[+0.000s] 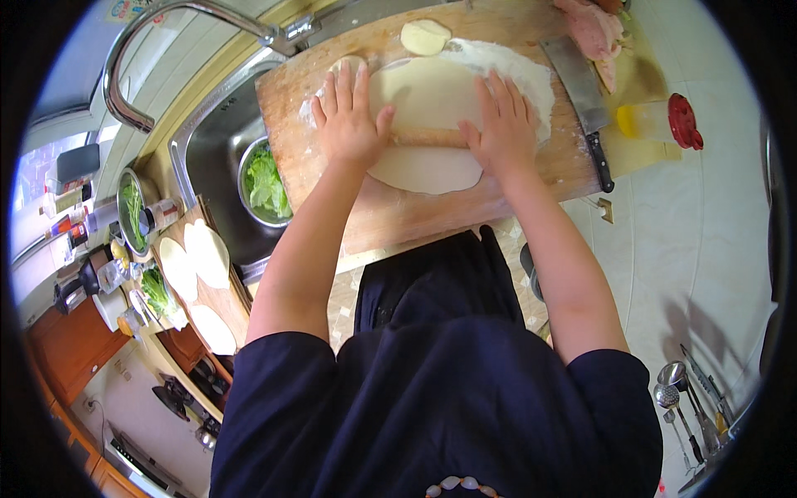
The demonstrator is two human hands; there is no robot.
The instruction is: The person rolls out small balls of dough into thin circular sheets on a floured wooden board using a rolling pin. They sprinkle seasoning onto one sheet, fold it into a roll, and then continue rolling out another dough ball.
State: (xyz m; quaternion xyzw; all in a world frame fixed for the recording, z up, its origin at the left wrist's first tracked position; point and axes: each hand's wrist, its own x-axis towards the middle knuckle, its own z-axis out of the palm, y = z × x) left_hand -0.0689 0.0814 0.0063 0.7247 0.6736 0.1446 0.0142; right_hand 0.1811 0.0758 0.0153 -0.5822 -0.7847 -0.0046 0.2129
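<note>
A wooden rolling pin point(431, 137) lies across a flat oval sheet of dough point(429, 93) on a floured wooden board point(386, 215). My left hand point(353, 121) rests palm down over the pin's left end, fingers spread. Over its right end lies my right hand point(503, 127), also flat with the fingers extended. Both palms hide the pin's ends. A small dough round point(426, 37) sits beyond the sheet, and another point(348, 64) is partly under my left fingertips. Loose white flour point(538, 81) surrounds the sheet's upper right side.
A cleaver point(576, 84) lies on the board's right side, near raw meat point(591, 31) and a red-lidded jar point(660, 120). Left are a sink point(215, 140) under a curved faucet point(115, 68), a bowl of lettuce point(266, 183), and a board holding flat dough pieces point(208, 254).
</note>
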